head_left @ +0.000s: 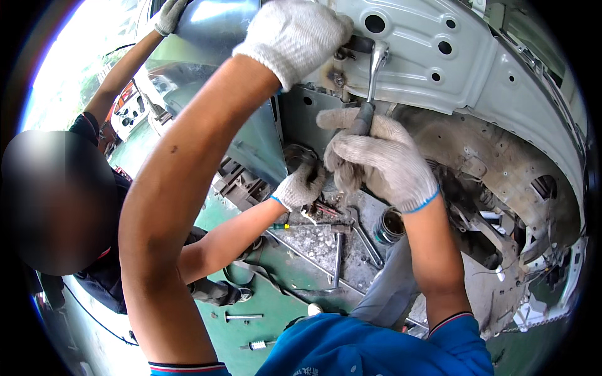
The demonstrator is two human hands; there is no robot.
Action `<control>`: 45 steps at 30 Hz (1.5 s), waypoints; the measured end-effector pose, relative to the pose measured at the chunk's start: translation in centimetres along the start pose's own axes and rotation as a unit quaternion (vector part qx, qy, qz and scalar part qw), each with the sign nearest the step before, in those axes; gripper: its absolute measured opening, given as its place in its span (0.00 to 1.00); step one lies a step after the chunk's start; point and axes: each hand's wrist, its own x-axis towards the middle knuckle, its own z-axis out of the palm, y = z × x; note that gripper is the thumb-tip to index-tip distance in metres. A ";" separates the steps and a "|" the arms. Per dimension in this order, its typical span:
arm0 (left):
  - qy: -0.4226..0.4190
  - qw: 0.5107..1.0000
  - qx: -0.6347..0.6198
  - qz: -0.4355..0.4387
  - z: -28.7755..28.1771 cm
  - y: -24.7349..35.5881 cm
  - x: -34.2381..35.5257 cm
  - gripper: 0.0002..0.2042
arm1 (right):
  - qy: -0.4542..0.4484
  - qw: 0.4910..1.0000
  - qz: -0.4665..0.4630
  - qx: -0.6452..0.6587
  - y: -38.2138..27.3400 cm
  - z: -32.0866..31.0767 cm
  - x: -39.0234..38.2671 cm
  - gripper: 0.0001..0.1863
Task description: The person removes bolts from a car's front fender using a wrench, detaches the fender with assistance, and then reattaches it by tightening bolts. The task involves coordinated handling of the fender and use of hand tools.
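My left hand (295,34), in a white knit glove, is raised against the pale car body panel (433,62). Its fingers are curled around a dark socket piece (359,44) that joins the head of a ratchet wrench (376,66). My right hand (382,160), also gloved, grips the wrench's dark handle from below, thumb pointing left. The wrench stands almost upright between my two hands. The bolt it sits on is hidden behind my left glove.
A co-worker crouches at the left, one gloved hand (301,187) reaching in under my right hand and the other (168,15) up on the silver fender. Wrenches (338,250), a round can (390,225) and a screwdriver (243,317) lie on the green floor. The wheel well (501,182) is at the right.
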 end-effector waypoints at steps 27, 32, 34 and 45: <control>-0.010 1.000 -0.011 -0.012 0.5 -0.9 -0.4 0.10 | -0.104 0.990 -0.008 0.098 -0.1 -0.4 -0.2 0.25; -0.027 0.995 -0.086 0.050 -0.4 -2.0 0.2 0.10 | 0.111 0.890 -0.130 -0.423 3.2 -3.1 3.5 0.16; -0.043 0.992 -0.096 0.065 -0.6 -1.9 0.6 0.11 | 0.151 0.870 -0.147 -0.445 3.5 -4.0 3.8 0.16; 0.045 0.989 -0.113 0.085 1.0 -2.8 0.1 0.13 | 0.077 0.915 -0.115 -0.378 3.5 -4.0 3.8 0.19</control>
